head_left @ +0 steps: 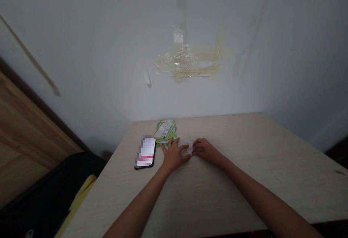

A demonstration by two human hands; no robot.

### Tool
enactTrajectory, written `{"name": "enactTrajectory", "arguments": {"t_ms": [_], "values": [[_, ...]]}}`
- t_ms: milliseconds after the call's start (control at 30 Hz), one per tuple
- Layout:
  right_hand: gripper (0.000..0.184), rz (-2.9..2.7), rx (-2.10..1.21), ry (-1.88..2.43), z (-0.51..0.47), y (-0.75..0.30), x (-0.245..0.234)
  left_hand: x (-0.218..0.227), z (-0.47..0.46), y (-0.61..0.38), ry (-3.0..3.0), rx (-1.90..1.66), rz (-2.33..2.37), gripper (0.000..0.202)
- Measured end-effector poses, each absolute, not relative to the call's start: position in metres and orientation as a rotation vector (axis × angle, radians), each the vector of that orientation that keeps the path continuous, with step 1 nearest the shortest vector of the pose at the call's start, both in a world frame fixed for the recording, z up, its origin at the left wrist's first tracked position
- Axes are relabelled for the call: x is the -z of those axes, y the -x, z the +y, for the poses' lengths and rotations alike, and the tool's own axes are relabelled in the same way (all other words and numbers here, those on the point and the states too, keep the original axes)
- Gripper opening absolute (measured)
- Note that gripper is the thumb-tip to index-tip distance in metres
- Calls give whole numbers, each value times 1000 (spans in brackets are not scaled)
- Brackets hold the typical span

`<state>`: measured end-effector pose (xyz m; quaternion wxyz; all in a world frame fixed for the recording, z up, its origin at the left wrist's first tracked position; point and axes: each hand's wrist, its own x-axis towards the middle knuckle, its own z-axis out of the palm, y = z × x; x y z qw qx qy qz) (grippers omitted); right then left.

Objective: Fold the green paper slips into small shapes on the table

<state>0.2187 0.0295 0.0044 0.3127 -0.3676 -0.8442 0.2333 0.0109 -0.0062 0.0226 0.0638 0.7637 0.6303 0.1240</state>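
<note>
A small pale, see-through-looking piece with faint print (188, 146) lies on or just above the table between my two hands; its exact kind is too small to make out. My left hand (173, 157) has its thumb and index finger closed at the piece's left side, while its other fingers spread toward the green packets. On the other side, my right hand (207, 151) pinches the right edge with its fingertips. A loose stack of green printed packets (165, 131) rests just beyond my left fingers.
A phone with a lit screen (146, 152) lies left of my left hand. The pale wooden table (244, 147) meets a grey wall with old tape marks (190, 62). Below its left edge are a dark bag (54, 187) and yellow cloth (81, 194).
</note>
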Motion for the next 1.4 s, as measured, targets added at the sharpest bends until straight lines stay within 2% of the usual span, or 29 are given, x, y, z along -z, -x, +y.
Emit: {"name": "enactTrajectory", "arguments": {"t_ms": [200,667,933,1400], "values": [[11,-2221,-629,1020,28,-217,-6,-24,-4,-10,-2307,-367,1899,50],[7,-2189,-583,1156,21,-210,-10,-19,-3,-9,-2303,-357,1914,50],[15,-2206,-580,1242,21,-206,-14,-21,-4,-10,-2316,-332,1915,52],[17,-2218,-553,1295,26,-205,-9,-19,-4,-10,-2305,-327,1892,52]]}}
